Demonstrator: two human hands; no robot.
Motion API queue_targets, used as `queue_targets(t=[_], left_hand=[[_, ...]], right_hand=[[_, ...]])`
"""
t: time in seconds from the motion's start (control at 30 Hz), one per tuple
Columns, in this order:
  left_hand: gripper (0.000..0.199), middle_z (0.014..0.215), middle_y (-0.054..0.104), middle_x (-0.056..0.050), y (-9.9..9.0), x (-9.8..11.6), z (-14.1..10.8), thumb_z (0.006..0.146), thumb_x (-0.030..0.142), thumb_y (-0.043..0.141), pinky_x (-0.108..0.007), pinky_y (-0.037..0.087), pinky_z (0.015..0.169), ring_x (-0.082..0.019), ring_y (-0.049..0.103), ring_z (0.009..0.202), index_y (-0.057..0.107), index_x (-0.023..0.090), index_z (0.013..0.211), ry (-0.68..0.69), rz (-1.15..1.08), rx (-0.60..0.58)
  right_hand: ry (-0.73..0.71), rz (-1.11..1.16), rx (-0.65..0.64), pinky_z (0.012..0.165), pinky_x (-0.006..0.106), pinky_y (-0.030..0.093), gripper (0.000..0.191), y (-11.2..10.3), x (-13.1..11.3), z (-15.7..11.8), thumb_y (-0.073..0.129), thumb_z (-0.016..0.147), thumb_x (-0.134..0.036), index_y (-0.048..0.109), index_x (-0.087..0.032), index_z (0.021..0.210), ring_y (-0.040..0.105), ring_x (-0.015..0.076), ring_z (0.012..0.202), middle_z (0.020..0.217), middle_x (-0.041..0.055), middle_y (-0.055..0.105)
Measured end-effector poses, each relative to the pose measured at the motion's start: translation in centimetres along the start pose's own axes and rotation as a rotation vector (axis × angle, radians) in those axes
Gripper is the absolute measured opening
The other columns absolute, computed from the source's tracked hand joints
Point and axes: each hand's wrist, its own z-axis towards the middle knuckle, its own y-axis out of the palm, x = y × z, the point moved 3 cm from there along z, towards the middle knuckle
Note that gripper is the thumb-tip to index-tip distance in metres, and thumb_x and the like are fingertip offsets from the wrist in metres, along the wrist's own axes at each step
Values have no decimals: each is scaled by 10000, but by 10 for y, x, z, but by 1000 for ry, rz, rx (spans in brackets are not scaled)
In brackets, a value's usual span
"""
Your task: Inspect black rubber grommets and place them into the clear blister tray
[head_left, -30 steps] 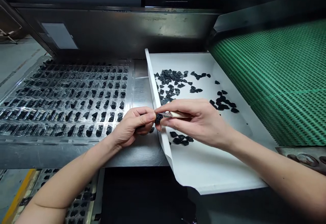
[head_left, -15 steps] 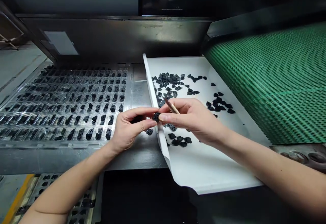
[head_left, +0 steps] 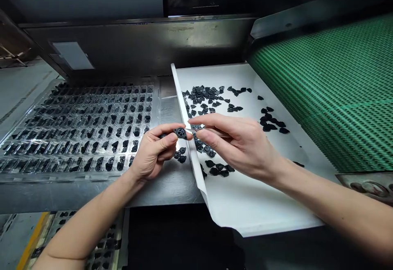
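So, left hand (head_left: 151, 152) pinching black part (head_left: 181, 133) by white tray (head_left: 180, 98) rim | long axis toward right hand (head_left: 250, 149) | its fingers grip thin tool (head_left: 193, 131)

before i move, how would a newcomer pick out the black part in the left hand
Find the white sheet and follow its raised left edge to the left hand. The black part is at that hand's fingertips, its round, spoked face showing. Unlike the loose black parts on the sheet, it is held up in the air.
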Motion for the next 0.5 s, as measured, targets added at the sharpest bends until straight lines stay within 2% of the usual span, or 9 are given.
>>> queue_targets(t=[0.1, 0.2, 0.27, 0.37, 0.5], left_hand=[[287, 597, 625, -3, -1, -1, -1, 810, 334, 965, -168, 179, 428, -11, 248, 430, 885, 194, 1047, -14, -17, 26], [279, 535, 517, 40, -2, -2, -1, 811, 322, 967, -164, 180, 431, -11, 248, 425, 891, 200, 1050, -8, -15, 42], [261, 546, 512, 42, -2, -2, 0, 822, 320, 960, -160, 182, 430, -7, 254, 425, 895, 208, 1049, 6, -4, 45], [226, 591, 558, 23, -1, -2, 0, 846, 335, 944, -152, 175, 424, -2, 270, 426, 901, 223, 1038, 40, 12, 30], [173, 634, 596, 6, -1, -2, 0, 891, 340, 909, -145, 175, 426, 0, 292, 436, 902, 243, 1034, 81, 25, 1]], right_hand=[[-84, -95, 18, 742, 289, 586, 284, 0, -1, -2, 671, 1107, -303, 762, -188, 1350, 788, 176, 886, 1176, 64, 817], [-154, -115, 20, 800, 286, 616, 310, 0, 0, -2, 696, 1096, -258, 746, -173, 1390, 811, 181, 939, 1199, 63, 818], [-190, -134, 18, 793, 276, 614, 315, 0, 1, -3, 708, 1090, -236, 739, -148, 1391, 814, 172, 942, 1213, 64, 815], [-240, -176, 24, 705, 268, 584, 330, 0, 2, -3, 721, 1087, -235, 725, -130, 1400, 796, 140, 838, 1188, 46, 822], [-244, -193, 17, 674, 268, 558, 340, 1, 3, -4, 718, 1092, -242, 720, -113, 1407, 771, 127, 790, 1151, 44, 828]])
